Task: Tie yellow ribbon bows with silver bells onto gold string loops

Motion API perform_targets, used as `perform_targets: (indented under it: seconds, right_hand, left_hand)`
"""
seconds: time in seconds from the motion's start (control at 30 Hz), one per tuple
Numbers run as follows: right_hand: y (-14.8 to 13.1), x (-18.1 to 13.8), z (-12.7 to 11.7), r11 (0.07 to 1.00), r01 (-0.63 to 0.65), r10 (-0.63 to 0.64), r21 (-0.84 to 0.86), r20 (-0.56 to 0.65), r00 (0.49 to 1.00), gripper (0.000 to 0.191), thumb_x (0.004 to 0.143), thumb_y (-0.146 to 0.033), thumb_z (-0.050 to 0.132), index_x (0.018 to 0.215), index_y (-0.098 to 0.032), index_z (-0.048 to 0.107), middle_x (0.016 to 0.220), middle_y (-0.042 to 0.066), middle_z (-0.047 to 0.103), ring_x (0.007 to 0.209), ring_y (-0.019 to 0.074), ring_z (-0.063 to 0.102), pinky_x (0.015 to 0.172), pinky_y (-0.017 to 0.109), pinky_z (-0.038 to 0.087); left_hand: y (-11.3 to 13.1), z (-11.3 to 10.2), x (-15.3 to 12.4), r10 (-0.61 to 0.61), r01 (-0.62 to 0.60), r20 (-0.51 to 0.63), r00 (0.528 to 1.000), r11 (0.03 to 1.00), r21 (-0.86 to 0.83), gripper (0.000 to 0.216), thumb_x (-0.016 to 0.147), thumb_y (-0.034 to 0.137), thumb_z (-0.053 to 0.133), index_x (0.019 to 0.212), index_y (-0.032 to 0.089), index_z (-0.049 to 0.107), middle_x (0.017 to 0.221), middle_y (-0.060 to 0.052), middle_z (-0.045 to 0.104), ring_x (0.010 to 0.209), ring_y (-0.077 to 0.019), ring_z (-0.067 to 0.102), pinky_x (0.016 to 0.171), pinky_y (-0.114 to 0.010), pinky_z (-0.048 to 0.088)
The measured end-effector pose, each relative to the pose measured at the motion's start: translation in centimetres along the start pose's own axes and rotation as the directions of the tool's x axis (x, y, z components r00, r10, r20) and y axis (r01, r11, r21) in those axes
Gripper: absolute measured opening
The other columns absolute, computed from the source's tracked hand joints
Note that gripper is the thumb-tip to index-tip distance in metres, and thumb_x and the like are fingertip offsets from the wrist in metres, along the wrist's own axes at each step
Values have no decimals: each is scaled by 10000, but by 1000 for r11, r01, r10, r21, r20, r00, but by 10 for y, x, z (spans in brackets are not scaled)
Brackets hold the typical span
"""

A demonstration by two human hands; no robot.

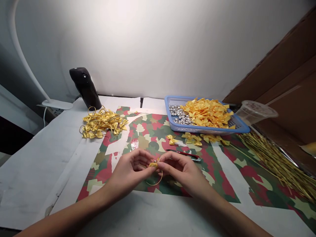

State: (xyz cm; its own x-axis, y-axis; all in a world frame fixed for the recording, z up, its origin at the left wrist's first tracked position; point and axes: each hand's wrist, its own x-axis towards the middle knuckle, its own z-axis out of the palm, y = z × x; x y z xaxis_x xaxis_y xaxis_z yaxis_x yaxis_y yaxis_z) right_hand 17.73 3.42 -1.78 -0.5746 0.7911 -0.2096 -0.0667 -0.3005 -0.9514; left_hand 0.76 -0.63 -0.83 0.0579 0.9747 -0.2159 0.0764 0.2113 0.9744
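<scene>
Over the front of the patterned mat, my left hand [135, 169] pinches one side of a small yellow ribbon bow [153, 164]. The fingertips of my right hand [178, 166] close on its other side. A silvery bell seems to sit at the bow's middle, partly hidden by my fingers. From the bow a thin golden cord [161, 178] loops down below my hands. Just beyond my right hand lies a utility knife [185, 154]. Several loose yellow bows [194, 139] rest between the knife and the basket.
A blue basket [168, 113] holds silver bells and a heap of yellow bows. Corded bows [103, 122] are piled at left beside a black bottle-shaped object [86, 89] and a white lamp [58, 104]. At right are golden cords [274, 158] and a clear plastic cup [254, 112].
</scene>
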Motion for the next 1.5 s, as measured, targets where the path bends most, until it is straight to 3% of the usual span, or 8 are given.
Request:
perform_targets:
  seconds: [0.37, 0.77, 0.93, 1.13, 1.27, 1.37, 1.5]
  right_hand:
    - [-2, 1, 0, 993, 18, -21, -117, -18, 1000, 281, 726, -439, 695, 715, -169, 617, 672, -19, 571, 569, 87, 522, 551, 215, 458]
    - [-2, 1, 3, 995, 35, -35, -93, 4, 999, 293, 732, -441, 689, 735, -159, 613, 711, -3, 596, 607, 95, 557, 569, 212, 483]
    - [-1, -1, -1, 992, 8, -9, -125, -4, 1000, 321, 794, -481, 613, 899, -183, 554, 651, -30, 555, 500, 76, 513, 469, 194, 432]
    - [-10, -9, -14, 924, 5, 33, -382, 93, 995, 284, 832, -382, 600, 1053, -244, 488, 1059, 20, 562, 452, 8, 374, 406, 170, 287]
    - [-10, -7, -16, 864, -11, 82, -504, 120, 989, 229, 814, -320, 620, 990, -211, 521, 899, 6, 612, 450, 30, 367, 405, 174, 271]
    - [-13, -6, -19, 869, -7, 81, -496, 127, 989, 175, 830, -353, 592, 843, -179, 568, 699, -9, 580, 482, 60, 414, 423, 178, 301]
    - [-26, -10, -32, 905, 7, -16, -426, -17, 1000, 280, 815, -447, 601, 774, -170, 591, 656, -9, 553, 465, 58, 411, 403, 178, 327]
  left_hand:
    - [2, -1, -1, -17, 17, -12, 1000, 999, 38, 159, 732, 268, 690, 811, 162, 603, 740, -13, 680, 671, -136, 661, 609, -225, 524]
    - [2, 0, 0, -8, 9, -48, 999, 999, 34, 213, 698, 297, 724, 746, 157, 571, 692, -1, 653, 646, -131, 656, 594, -216, 515]
    - [1, 0, 2, -3, 4, -104, 995, 1000, 5, 214, 679, 258, 731, 757, 169, 553, 672, 21, 630, 626, -114, 636, 575, -198, 513]
    - [1, -1, 1, 71, -70, -170, 983, 997, 11, 220, 672, 241, 729, 709, 173, 524, 654, 46, 568, 574, -73, 557, 510, -154, 465]
    - [2, -1, 1, 95, -97, -172, 980, 995, -4, 226, 675, 241, 725, 700, 175, 510, 647, 47, 549, 570, -70, 528, 489, -152, 441]
    - [3, -2, 1, 107, -110, -182, 977, 994, -8, 231, 680, 241, 719, 692, 177, 497, 647, 47, 540, 567, -68, 517, 488, -154, 437]
    - [5, -3, 1, 96, -95, -190, 977, 995, 12, 246, 670, 250, 721, 672, 178, 486, 617, 50, 527, 533, -68, 499, 480, -168, 442]
